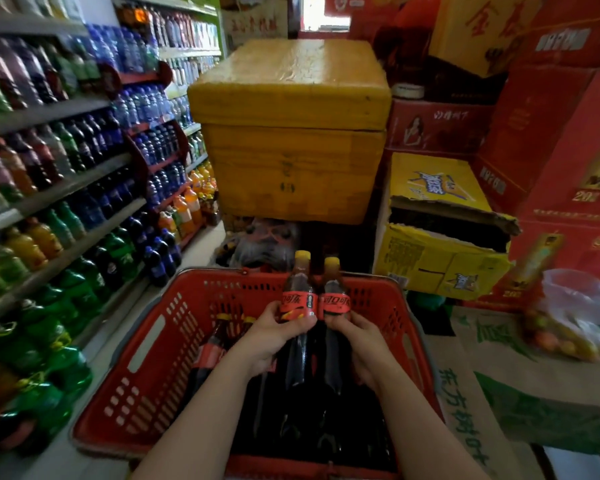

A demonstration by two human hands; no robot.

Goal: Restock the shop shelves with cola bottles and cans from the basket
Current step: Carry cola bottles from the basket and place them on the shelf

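A red plastic basket [146, 368] stands on the floor in front of me with several dark cola bottles lying in it. My left hand [274, 337] grips one cola bottle [298, 289] with a yellow cap and red label, held upright above the basket. My right hand [357, 344] grips a second cola bottle [335, 292] of the same kind, touching the first. The shop shelves [66, 181] run along the left, filled with rows of drink bottles.
A big yellow foam box [291, 133] stands straight ahead behind the basket. Red and yellow cartons [440, 244] are stacked at the right. A cardboard box [499, 386] with a plastic bag of fruit [575, 327] sits at the near right. A narrow strip of floor [118, 327] runs along the shelves.
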